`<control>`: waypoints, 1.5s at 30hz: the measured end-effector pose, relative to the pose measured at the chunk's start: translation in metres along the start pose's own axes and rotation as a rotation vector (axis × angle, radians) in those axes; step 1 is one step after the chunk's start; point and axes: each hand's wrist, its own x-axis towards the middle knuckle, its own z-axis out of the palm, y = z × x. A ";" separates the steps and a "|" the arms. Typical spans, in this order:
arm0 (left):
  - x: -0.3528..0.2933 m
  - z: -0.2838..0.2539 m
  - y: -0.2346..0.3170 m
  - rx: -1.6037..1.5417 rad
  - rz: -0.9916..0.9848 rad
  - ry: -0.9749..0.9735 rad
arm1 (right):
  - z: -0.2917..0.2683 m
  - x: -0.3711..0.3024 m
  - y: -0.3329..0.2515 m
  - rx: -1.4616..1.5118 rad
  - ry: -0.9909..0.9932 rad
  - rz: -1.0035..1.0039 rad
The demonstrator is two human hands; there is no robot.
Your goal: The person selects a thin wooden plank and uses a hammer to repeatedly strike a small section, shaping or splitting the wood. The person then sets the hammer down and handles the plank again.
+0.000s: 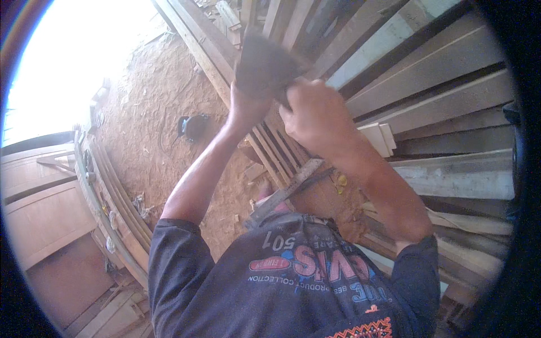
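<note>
A dark, flat, wedge-shaped tool [266, 65] is raised close to the camera at the upper middle, blurred; its exact kind does not show. My right hand [316, 115] is closed at its lower right corner, fingers curled round what looks like a handle. My left hand [248, 107] reaches up behind the tool's lower left part, which hides its fingers. Beneath both hands lie long wooden planks and a slatted wooden piece [276, 149] with narrow gaps.
Many long boards [428, 84] fan out along the right. A black and blue power tool [193, 127] lies on the brown dirt floor [141, 101]. Wooden panels [51, 219] and curved strips [115, 191] stand at the left. Small wood blocks [378, 139] rest by the boards.
</note>
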 end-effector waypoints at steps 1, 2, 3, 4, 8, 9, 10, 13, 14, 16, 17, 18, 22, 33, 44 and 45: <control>-0.006 0.006 -0.003 -0.026 -0.004 0.093 | 0.003 0.000 0.000 0.031 -0.003 -0.009; -0.001 0.004 -0.011 0.029 0.026 -0.037 | 0.006 -0.002 0.002 0.000 0.105 -0.050; 0.005 0.003 -0.017 0.087 0.019 -0.177 | 0.006 -0.003 0.005 -0.049 0.170 -0.056; -0.002 -0.003 -0.021 0.146 -0.051 -0.330 | 0.006 -0.008 0.008 -0.091 0.079 0.018; -0.005 -0.013 -0.020 0.062 -0.287 -0.092 | -0.011 -0.020 0.022 0.311 0.295 0.040; 0.000 -0.013 -0.016 0.169 -0.233 -0.024 | -0.014 -0.023 0.022 0.379 0.365 0.024; 0.005 -0.014 -0.010 0.132 -0.178 0.023 | -0.018 -0.026 0.022 0.443 0.440 0.005; 0.017 -0.004 0.010 -0.213 -0.219 0.068 | -0.021 -0.034 0.020 0.571 0.344 0.143; 0.021 0.000 0.017 -0.187 -0.159 0.049 | -0.021 -0.036 0.020 0.587 0.341 0.207; 0.026 0.005 0.026 -0.155 -0.107 0.025 | -0.019 -0.041 0.024 0.590 0.334 0.145; 0.027 0.006 0.029 -0.148 -0.114 0.020 | -0.018 -0.042 0.028 0.597 0.358 0.125; 0.027 0.006 0.031 -0.133 -0.128 0.006 | -0.017 -0.043 0.031 0.598 0.333 0.138; 0.020 0.002 0.031 -0.046 -0.234 -0.085 | -0.015 -0.038 0.034 0.591 0.402 0.099; 0.006 -0.006 0.020 0.124 0.018 -0.076 | -0.004 -0.009 0.012 0.157 0.226 0.012; -0.014 -0.008 0.001 -0.007 -0.005 0.019 | -0.002 -0.013 -0.003 0.139 0.281 -0.078; -0.019 -0.008 -0.004 -0.191 -0.124 -0.006 | 0.001 -0.015 -0.004 0.109 0.165 -0.052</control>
